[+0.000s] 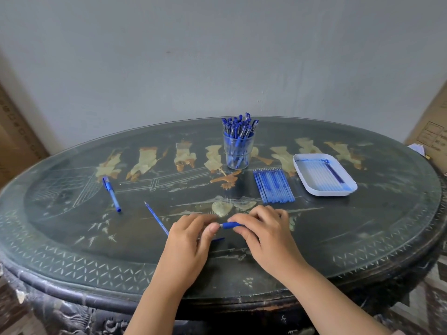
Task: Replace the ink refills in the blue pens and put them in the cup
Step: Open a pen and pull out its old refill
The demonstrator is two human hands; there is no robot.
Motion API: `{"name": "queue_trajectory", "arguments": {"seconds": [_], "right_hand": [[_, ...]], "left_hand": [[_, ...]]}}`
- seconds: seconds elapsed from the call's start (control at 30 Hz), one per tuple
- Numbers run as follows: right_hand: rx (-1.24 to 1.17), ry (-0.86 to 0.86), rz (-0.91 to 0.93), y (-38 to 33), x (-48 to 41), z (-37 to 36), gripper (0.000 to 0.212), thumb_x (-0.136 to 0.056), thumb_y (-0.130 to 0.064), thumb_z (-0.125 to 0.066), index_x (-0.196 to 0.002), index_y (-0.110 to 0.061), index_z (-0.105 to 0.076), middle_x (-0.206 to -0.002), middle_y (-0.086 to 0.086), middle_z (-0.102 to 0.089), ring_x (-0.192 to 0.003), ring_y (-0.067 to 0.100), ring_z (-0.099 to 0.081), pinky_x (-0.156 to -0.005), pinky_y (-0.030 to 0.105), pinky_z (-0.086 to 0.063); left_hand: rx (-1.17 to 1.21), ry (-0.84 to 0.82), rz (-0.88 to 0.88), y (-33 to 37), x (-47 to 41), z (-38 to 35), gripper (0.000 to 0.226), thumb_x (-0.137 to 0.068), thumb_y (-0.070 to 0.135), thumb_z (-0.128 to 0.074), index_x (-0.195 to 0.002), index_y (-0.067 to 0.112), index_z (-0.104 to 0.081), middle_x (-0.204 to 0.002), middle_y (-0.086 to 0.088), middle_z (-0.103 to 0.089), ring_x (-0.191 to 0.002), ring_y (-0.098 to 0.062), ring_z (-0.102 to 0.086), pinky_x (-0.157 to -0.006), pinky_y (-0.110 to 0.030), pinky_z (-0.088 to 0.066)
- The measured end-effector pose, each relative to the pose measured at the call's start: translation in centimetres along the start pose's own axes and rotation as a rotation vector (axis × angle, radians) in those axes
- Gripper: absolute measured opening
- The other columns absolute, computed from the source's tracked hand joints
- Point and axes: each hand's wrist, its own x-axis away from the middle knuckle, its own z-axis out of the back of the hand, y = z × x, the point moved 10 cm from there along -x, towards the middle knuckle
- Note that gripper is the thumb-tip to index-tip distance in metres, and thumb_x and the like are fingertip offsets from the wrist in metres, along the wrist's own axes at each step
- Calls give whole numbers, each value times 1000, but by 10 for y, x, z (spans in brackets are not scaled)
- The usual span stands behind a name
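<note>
My right hand (262, 232) grips a blue pen (231, 225) by its rubber grip section, low over the table's middle. My left hand (191, 234) pinches the pen's tip end from the left. A loose blue refill (156, 217) lies slanted just left of my left hand. A blue cap (217, 239) shows under my left fingers. A capped blue pen (111, 193) lies further left. The clear cup (238, 151) holds several blue pens at the back. A row of blue refills (273, 186) lies to the right of the cup.
A white tray (325, 175) with pale used refills stands at the right on the dark oval glass-topped table (72, 238). Cardboard boxes (433, 131) lean at both sides against the grey wall.
</note>
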Motion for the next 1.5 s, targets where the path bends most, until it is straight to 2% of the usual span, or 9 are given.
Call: {"name": "queue_trajectory", "arguments": {"seconds": [0.13,0.2,0.33,0.43,0.53,0.63,0.83,1.07,1.5], "right_hand": [[-13,11,-21,3,0,1,18,-96,-40,-50,-106,-38,-65,-84,-10,-50,-75,12,-52,-72,41,-41],[-4,2,-13,2,0,0,18,-96,-40,-50,-106,-37,-65,-84,-10,-50,-75,12,-52,-71,41,-41],[-6,-2,-19,2,0,-1,18,-96,-39,-50,-107,-39,-64,-84,-10,-50,-75,12,-53,-71,42,-41],[-11,4,-29,4,0,0,18,-96,-40,-49,-108,-40,-63,-85,-10,-50,-76,11,-53,-71,41,-41],[-2,4,-20,3,1,-1,17,-97,-40,-49,-108,-39,-62,-85,-10,-50,-75,11,-52,-71,40,-41],[7,0,-19,3,0,-1,18,-96,-40,-48,-108,-38,-63,-85,-10,-50,-75,11,-51,-71,40,-41],[4,-2,-24,3,0,-1,20,-97,-41,-48,-109,-39,-63,-85,-10,-51,-75,10,-52,-71,40,-41],[-6,-4,-57,8,1,-2,20,-97,-41,-47,-110,-40,-61,-85,-11,-49,-75,9,-51,-72,40,-41],[-31,15,-109,16,1,-1,21,-96,-37,-47,-113,-44,-58,-84,-14,-48,-77,7,-51,-73,42,-42]], "left_hand": [[32,-27,4,1,4,-4,37,-86,36,-72,-119,35,-54,-94,22,-61,-87,-1,-55,-81,-11,-42],[-10,20,-27,2,3,-1,9,-92,29,-64,-99,28,-58,-84,19,-59,-76,-3,-54,-69,-16,-44],[-6,10,21,-2,2,1,29,-98,47,-42,-94,28,-64,-83,20,-57,-75,-6,-55,-67,-16,-41],[76,-18,63,-1,3,0,30,-89,46,-63,-116,32,-58,-93,22,-61,-87,0,-58,-78,-7,-42],[71,50,35,-2,3,6,20,-84,14,-74,-100,22,-63,-86,19,-63,-80,-1,-58,-73,-8,-43],[40,86,15,-1,2,10,3,-91,18,-66,-89,19,-66,-79,17,-61,-76,0,-56,-67,-8,-42],[96,23,49,2,2,6,40,-77,27,-79,-115,23,-66,-91,22,-65,-85,5,-61,-76,0,-41],[182,122,133,-10,2,18,2,-86,22,-65,-87,23,-66,-77,17,-69,-76,-5,-65,-70,-9,-45],[356,199,333,-33,9,24,12,-90,15,-66,-89,25,-72,-84,9,-73,-79,-15,-69,-78,-25,-54]]}}
